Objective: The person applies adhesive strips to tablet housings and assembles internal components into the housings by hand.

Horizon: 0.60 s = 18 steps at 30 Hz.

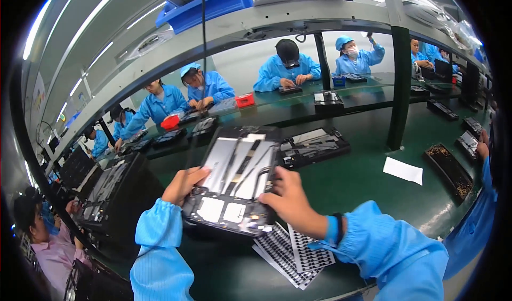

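Between my two hands I hold an opened tablet (246,165), tilted up off the bench. Its inside faces me, with long pale battery panels, dark ribbon cables and a black frame. My left hand (184,185) grips the left edge, fingers partly behind it. The right-hand edge is held by my right hand (290,198), its thumb over the front near the lower corner. Below the tablet lie label sheets (298,255) printed with rows of small black marks. Just beyond it a black tray (341,147) carries another opened tablet (312,141).
A white paper (402,171) and a dark box of small brass-coloured parts (448,170) lie to the right. Stacked trays (114,189) stand at left. A metal post (399,87) and overhead shelf (298,19) cross the bench. Co-workers (288,69) in blue sit opposite.
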Tool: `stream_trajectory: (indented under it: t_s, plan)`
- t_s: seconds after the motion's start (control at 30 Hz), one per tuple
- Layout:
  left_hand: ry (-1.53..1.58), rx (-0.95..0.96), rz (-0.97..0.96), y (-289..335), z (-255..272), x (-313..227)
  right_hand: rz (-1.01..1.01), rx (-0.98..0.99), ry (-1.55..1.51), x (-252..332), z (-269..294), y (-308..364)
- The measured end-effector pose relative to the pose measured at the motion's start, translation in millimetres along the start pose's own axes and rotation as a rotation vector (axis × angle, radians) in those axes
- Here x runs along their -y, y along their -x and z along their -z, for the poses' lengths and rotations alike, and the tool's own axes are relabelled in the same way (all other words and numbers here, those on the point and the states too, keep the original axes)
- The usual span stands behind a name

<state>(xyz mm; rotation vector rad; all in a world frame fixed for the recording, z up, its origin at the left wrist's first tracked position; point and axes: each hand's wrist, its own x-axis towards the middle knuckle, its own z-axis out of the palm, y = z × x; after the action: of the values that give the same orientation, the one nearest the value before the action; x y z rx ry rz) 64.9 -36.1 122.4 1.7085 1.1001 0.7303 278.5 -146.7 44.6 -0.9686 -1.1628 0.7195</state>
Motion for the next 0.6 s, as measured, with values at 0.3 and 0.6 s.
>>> stream_trajectory:
  t_s: [0.3, 0.6]
  plan:
    - [0.063, -0.201, 0.124, -10, 49, 77, 0.029, 0.151, 0.16, -51, -61, -22]
    - [0.099, -0.186, 0.052, -6, 49, 95, 0.228, 0.041, 0.236, -49, -78, -15]
